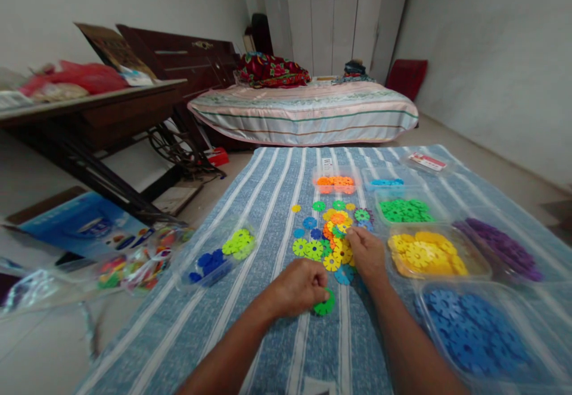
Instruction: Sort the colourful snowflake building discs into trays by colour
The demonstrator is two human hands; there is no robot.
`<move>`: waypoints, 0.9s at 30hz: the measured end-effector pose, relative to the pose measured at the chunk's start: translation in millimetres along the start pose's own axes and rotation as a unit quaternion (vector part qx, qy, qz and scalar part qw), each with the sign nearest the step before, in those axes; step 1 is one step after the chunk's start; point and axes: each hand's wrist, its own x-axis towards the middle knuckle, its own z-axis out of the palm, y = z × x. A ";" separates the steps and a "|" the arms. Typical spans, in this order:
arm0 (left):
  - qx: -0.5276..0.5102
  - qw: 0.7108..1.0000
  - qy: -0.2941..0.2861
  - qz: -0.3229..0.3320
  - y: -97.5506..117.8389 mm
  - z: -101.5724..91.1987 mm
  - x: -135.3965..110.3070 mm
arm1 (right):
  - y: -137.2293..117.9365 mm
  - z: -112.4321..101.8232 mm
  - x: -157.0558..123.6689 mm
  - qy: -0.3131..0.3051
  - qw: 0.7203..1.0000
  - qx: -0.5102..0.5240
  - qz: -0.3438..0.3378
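Curled fingers of my left hand (298,286) meet the upper edge of a green notched plastic disc (325,304) and seem to pinch it. My right hand (367,253) is closed at the right side of a mixed pile of flower-shaped discs (338,219); whatever its fingertips hold is hidden. Lime discs (307,248), a yellow disc (332,262) and a light blue disc (344,274) lie between and just beyond my hands. Several discs in the pile overlap, orange, yellow, green and blue.
Clear tubs of yellow (424,252), green (404,209), blue (473,329), purple (503,246) and orange discs (336,183) stand right and beyond. To the left sits a tub of lime and dark blue discs (212,266). A striped cloth (250,204) covers the table; behind is a bed (304,112).
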 end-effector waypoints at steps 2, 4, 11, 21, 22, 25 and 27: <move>-0.016 0.999 0.025 0.010 4.8 -7.9 7.1 | 1.1 0.6 0.2 0.000 1.000 0.006 0.003; -0.028 0.997 0.059 0.030 16.3 -13.4 20.0 | 2.3 1.0 0.3 0.001 1.000 0.018 0.004; -0.103 0.970 0.139 0.171 101.7 -18.2 96.3 | 3.2 1.4 2.1 0.007 0.999 0.042 0.002; 0.115 0.965 0.210 0.106 52.6 -48.3 85.4 | 3.1 2.3 1.4 0.002 0.999 0.037 0.022; 0.140 0.964 0.210 0.083 38.9 -49.8 78.8 | 2.6 2.0 1.3 0.003 0.999 0.031 0.019; 0.190 0.962 0.198 0.006 6.3 -51.2 61.9 | 0.4 0.6 1.0 -0.001 1.000 0.008 0.012; 0.203 0.962 0.183 -0.029 -6.9 -49.2 54.1 | -0.8 -0.1 0.7 0.000 1.000 0.004 0.011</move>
